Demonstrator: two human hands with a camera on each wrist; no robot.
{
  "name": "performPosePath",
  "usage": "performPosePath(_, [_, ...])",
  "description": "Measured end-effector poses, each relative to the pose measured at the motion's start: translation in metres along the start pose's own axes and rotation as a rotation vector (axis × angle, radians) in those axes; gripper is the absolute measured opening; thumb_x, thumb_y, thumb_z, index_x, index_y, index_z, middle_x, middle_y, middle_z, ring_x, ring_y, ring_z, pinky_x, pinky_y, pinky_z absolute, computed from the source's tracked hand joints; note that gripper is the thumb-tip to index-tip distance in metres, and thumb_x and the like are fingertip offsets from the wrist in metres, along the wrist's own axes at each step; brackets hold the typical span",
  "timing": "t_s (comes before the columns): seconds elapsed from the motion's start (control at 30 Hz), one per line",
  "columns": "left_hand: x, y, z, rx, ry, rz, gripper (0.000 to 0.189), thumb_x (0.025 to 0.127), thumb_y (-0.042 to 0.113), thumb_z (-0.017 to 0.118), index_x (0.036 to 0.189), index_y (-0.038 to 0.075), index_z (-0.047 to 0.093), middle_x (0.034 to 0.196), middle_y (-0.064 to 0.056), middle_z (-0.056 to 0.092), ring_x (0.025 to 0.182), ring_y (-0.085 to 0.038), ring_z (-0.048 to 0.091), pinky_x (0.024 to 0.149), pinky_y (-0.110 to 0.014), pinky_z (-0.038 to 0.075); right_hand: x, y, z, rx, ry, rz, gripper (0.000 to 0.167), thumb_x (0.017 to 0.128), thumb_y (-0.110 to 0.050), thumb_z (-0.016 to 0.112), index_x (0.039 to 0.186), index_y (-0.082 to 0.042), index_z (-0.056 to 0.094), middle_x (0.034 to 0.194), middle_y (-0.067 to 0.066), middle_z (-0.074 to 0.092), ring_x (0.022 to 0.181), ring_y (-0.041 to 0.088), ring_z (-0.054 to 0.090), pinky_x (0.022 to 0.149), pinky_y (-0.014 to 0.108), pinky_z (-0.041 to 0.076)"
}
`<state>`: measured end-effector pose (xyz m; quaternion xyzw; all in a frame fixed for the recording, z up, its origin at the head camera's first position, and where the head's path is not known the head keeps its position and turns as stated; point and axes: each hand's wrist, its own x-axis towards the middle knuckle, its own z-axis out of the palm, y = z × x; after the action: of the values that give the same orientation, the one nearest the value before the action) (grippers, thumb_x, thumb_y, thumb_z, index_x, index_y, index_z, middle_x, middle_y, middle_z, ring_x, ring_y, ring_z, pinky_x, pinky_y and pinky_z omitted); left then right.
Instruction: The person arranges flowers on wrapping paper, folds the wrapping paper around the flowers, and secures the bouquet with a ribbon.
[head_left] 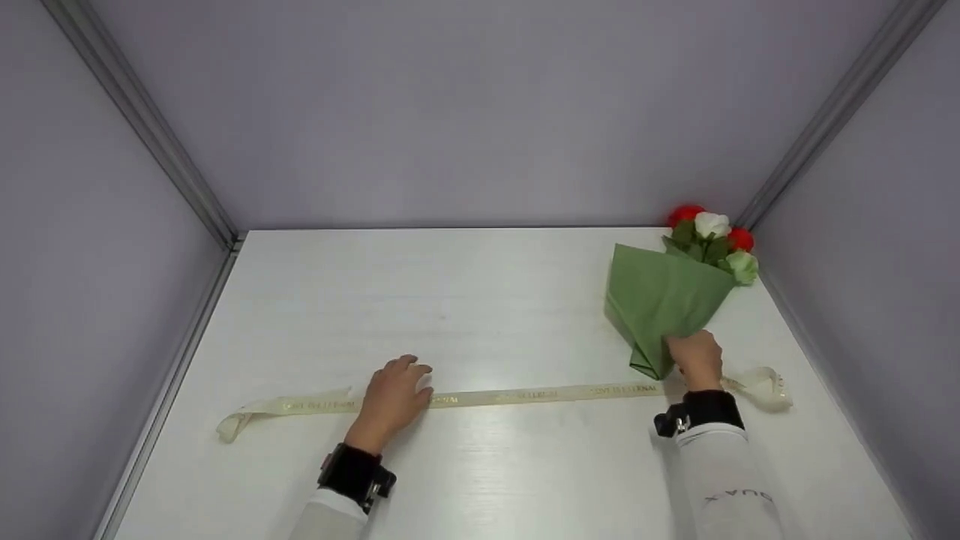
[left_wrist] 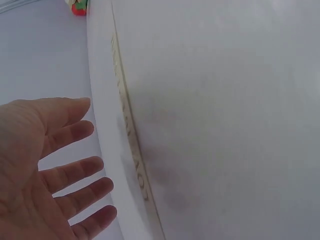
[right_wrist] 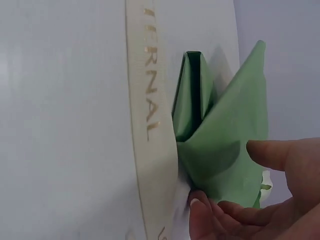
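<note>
Head view: the bouquet (head_left: 667, 296) lies at three o'clock, just beside the ribbon (head_left: 525, 397), stretched from eight to four. Left wrist: the left hand (left_wrist: 25, 167), at eight o'clock, spreads empty fingers. Right wrist: the right hand (right_wrist: 280, 215), at four, curls fingers under the wrap (right_wrist: 230, 125), thumb above; presumably light and easily creased, it is best gripped near the narrow end (right_wrist: 200, 165).
</note>
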<state>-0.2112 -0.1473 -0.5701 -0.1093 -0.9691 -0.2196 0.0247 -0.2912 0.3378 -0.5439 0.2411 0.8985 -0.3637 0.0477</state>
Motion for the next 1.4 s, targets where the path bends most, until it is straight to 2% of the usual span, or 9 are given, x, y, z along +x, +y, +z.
performPosePath(0.07, [0.0,0.004,0.005,0.004,-0.006,0.021,0.029,0.089,0.02,0.072,0.115,0.007,0.07,0.126,-0.018,0.059,0.118,-0.038,0.054,0.092,-0.055,0.044,0.0,-0.003,0.003,-0.006,-0.002,0.037,0.039,0.089,-0.03,0.055,0.103,0.007,0.056,0.079,0.015,0.059,0.061,0.025,0.057,0.05,0.034,0.045])
performPosePath(0.17, [0.0,0.007,0.01,0.016,-0.001,0.044,0.028,0.088,0.02,0.073,0.114,0.007,0.07,0.123,-0.018,0.06,0.114,-0.038,0.056,0.089,-0.056,0.045,-0.001,-0.006,0.005,-0.029,0.004,0.066,0.053,0.089,-0.035,0.06,0.114,0.012,0.055,0.097,0.024,0.061,0.081,0.034,0.061,0.062,0.04,0.048])
performPosePath(0.3, [0.0,0.009,0.015,0.03,-0.005,0.048,0.028,0.087,0.02,0.073,0.113,0.007,0.071,0.121,-0.018,0.06,0.113,-0.037,0.056,0.088,-0.055,0.046,-0.002,-0.008,0.009,-0.043,0.001,0.106,0.066,0.086,-0.039,0.067,0.126,0.012,0.052,0.119,0.03,0.056,0.104,0.041,0.056,0.076,0.047,0.048])
performPosePath(0.43, [0.0,0.01,0.018,0.043,-0.017,0.06,0.029,0.088,0.021,0.073,0.112,0.007,0.071,0.121,-0.017,0.061,0.113,-0.036,0.056,0.089,-0.054,0.046,-0.002,-0.007,0.012,-0.027,0.0,0.14,0.067,0.084,-0.038,0.071,0.125,0.012,0.053,0.118,0.029,0.057,0.102,0.039,0.056,0.075,0.045,0.049])
performPosePath(0.67, [0.002,0.012,0.021,0.071,-0.014,0.072,0.028,0.087,0.022,0.074,0.111,0.007,0.072,0.119,-0.017,0.061,0.112,-0.038,0.056,0.089,-0.055,0.045,0.001,-0.006,0.014,0.038,0.006,0.14,0.072,0.083,-0.034,0.074,0.129,0.015,0.048,0.117,0.029,0.056,0.098,0.037,0.056,0.071,0.041,0.049])
performPosePath(0.83, [0.002,0.013,0.023,0.062,-0.006,0.082,0.027,0.087,0.022,0.074,0.109,0.007,0.072,0.119,-0.018,0.061,0.111,-0.038,0.056,0.088,-0.055,0.045,0.003,-0.006,0.016,0.058,0.024,0.168,0.056,0.082,-0.031,0.072,0.117,0.008,0.054,0.105,0.021,0.058,0.086,0.031,0.057,0.062,0.036,0.049])
performPosePath(0.97, [0.002,0.013,0.023,0.059,0.0,0.085,0.027,0.088,0.022,0.074,0.109,0.006,0.072,0.119,-0.018,0.061,0.112,-0.038,0.055,0.088,-0.055,0.045,0.004,-0.007,0.019,0.046,0.055,0.157,0.046,0.082,-0.027,0.071,0.11,0.006,0.056,0.1,0.019,0.058,0.082,0.03,0.057,0.06,0.036,0.047])
performPosePath(1.23, [0.002,0.012,0.022,0.069,0.004,0.089,0.027,0.087,0.023,0.075,0.107,0.006,0.072,0.117,-0.017,0.061,0.11,-0.038,0.056,0.087,-0.055,0.046,0.008,-0.009,0.023,0.144,0.028,0.113,0.054,0.083,-0.017,0.076,0.12,0.016,0.053,0.102,0.023,0.058,0.086,0.032,0.059,0.062,0.033,0.05])
performPosePath(1.4, [0.001,0.012,0.021,0.068,0.002,0.087,0.027,0.088,0.023,0.074,0.109,0.007,0.072,0.119,-0.018,0.061,0.112,-0.038,0.056,0.087,-0.056,0.046,0.008,-0.01,0.024,0.316,-0.048,0.122,0.067,0.083,-0.008,0.074,0.134,0.019,0.038,0.119,0.026,0.05,0.105,0.036,0.054,0.078,0.037,0.051])
